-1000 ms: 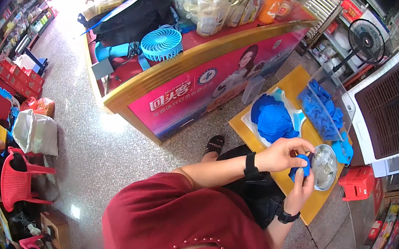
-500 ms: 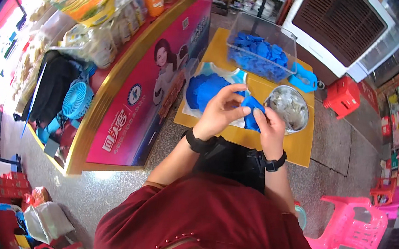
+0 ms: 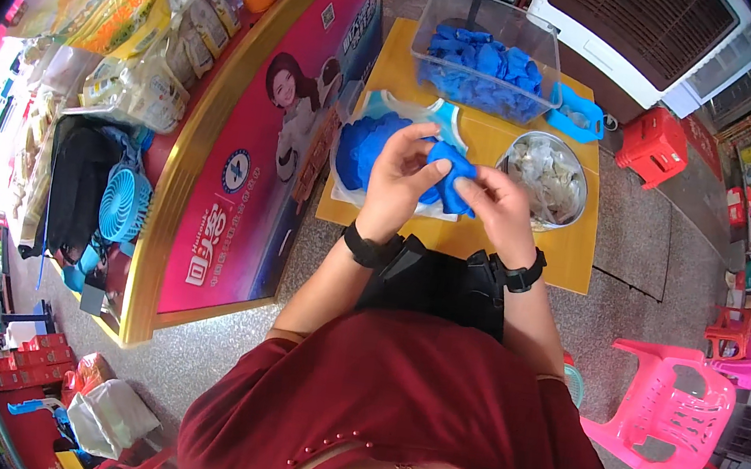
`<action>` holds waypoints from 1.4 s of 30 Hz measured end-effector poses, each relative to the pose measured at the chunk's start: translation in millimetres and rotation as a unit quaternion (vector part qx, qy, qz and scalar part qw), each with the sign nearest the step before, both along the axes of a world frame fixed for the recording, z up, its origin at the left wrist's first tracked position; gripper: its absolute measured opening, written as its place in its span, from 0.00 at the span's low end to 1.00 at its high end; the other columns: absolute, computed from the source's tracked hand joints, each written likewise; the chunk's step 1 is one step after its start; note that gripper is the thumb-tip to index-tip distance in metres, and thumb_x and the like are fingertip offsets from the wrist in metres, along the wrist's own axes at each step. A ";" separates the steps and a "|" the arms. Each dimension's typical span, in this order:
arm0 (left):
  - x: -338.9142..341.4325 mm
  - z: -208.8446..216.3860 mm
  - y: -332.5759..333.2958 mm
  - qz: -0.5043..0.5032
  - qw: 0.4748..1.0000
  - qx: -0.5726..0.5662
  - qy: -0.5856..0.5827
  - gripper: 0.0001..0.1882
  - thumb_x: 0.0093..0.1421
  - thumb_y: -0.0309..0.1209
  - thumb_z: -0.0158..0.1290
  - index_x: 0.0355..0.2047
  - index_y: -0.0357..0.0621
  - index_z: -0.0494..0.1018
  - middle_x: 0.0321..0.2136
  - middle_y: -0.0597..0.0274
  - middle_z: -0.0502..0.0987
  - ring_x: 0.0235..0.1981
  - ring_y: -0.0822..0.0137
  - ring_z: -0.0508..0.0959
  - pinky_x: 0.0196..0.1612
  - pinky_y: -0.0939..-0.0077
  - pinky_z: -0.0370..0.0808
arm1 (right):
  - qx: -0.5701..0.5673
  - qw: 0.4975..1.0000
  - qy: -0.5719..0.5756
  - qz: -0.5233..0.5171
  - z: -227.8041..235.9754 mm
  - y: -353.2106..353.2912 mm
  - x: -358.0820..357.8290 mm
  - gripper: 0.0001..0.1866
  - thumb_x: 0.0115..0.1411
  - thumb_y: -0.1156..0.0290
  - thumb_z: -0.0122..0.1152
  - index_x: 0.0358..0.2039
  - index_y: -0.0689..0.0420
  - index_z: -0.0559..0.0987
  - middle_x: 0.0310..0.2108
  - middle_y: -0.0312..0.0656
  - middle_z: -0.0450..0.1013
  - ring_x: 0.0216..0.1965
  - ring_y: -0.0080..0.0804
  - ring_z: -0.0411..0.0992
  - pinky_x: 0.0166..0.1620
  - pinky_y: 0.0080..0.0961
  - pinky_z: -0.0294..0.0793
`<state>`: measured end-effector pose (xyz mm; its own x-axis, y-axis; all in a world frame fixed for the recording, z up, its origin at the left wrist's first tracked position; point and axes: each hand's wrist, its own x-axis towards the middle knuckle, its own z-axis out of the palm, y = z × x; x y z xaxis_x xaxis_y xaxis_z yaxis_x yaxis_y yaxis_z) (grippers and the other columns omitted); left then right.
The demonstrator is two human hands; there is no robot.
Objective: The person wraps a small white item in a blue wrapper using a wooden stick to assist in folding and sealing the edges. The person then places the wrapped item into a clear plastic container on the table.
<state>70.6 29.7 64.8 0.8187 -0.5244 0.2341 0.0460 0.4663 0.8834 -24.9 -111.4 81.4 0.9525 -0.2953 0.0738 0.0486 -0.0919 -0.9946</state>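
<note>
Above the near part of a yellow wooden table (image 3: 564,265), both hands pinch a small blue cloth-like piece (image 3: 450,174). My left hand (image 3: 401,181) grips its left side between thumb and fingers. From the right, my right hand (image 3: 502,214) closes on its other edge. Just beyond my left hand, a heap of similar blue pieces (image 3: 360,144) lies on a white and teal sheet (image 3: 446,117). Beside my right hand stands a round metal bowl (image 3: 574,217) with crumpled translucent plastic in it. A clear plastic bin (image 3: 435,17) at the table's far side holds more blue pieces.
A small blue basket (image 3: 578,112) sits near the table's right edge. A pink-sided counter (image 3: 243,171) loaded with bags runs along the left. On the right are a red plastic stool (image 3: 653,147) and a pink chair (image 3: 668,411). A large cooler (image 3: 638,42) stands behind.
Both hands have shifted a little left with the blue piece, which now looks more spread and opened between the fingers. The whole view has moved slightly, as the head turned.
</note>
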 end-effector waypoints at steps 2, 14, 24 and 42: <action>4.6 -3.3 -3.7 0.012 0.999 -0.042 -0.009 0.23 0.58 0.17 0.55 0.54 0.43 0.66 0.38 0.64 0.77 0.42 0.73 0.76 0.47 0.78 0.72 | -0.030 0.999 0.008 0.024 -11.5 -5.4 6.1 0.15 0.59 0.66 0.66 0.41 0.63 0.79 0.30 0.34 0.77 0.30 0.16 0.70 0.34 0.17 0.70; 25.8 -37.3 31.0 0.048 0.994 0.062 0.081 0.17 0.62 0.28 0.55 0.51 0.44 0.69 0.36 0.66 0.74 0.35 0.74 0.75 0.37 0.79 0.71 | -0.121 0.975 0.024 -0.184 4.3 -121.8 86.1 0.17 0.61 0.58 0.61 0.21 0.54 0.73 0.19 0.28 0.66 0.18 0.16 0.63 0.23 0.16 0.62; 31.2 -59.5 50.6 0.060 0.987 0.088 0.124 0.15 0.62 0.27 0.55 0.49 0.42 0.70 0.36 0.66 0.75 0.33 0.73 0.75 0.36 0.79 0.71 | -0.173 0.952 0.110 -0.226 -10.9 -198.1 173.7 0.16 0.60 0.61 0.61 0.38 0.63 0.77 0.26 0.38 0.74 0.23 0.23 0.71 0.23 0.22 0.71; 17.4 -65.5 63.5 0.067 0.979 0.090 0.171 0.09 0.62 0.25 0.53 0.44 0.42 0.73 0.28 0.68 0.75 0.26 0.77 0.72 0.31 0.84 0.68 | -0.117 0.988 0.077 -0.063 -22.1 -64.6 -33.7 0.11 0.63 0.69 0.58 0.44 0.58 0.79 0.28 0.31 0.74 0.28 0.15 0.70 0.32 0.16 0.69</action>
<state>88.0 93.2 -0.6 0.8974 -0.4144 -0.1513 0.3017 0.3261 0.8959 -58.6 -176.0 59.3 0.9145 -0.4045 0.0119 -0.1279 -0.3168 -0.9398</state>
